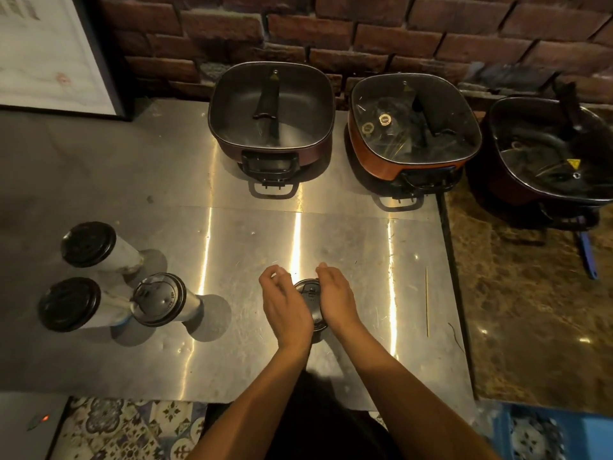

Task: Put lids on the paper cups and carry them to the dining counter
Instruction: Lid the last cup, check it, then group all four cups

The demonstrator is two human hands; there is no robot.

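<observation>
Lidded cup [310, 302] | between left hand [287, 305], right hand [335, 298] | grips half-open, cupping it | contents hidden

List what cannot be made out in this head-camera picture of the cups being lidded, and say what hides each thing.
- The cup under the black lid: hidden by the left hand and right hand.
- Whether that lid is fully seated: its rim is covered by both hands.
- What the three lidded cups hold: the lids hide it.
- The rightmost pot: cut off by the right edge.
- The framed sheet: print blurred.
</observation>
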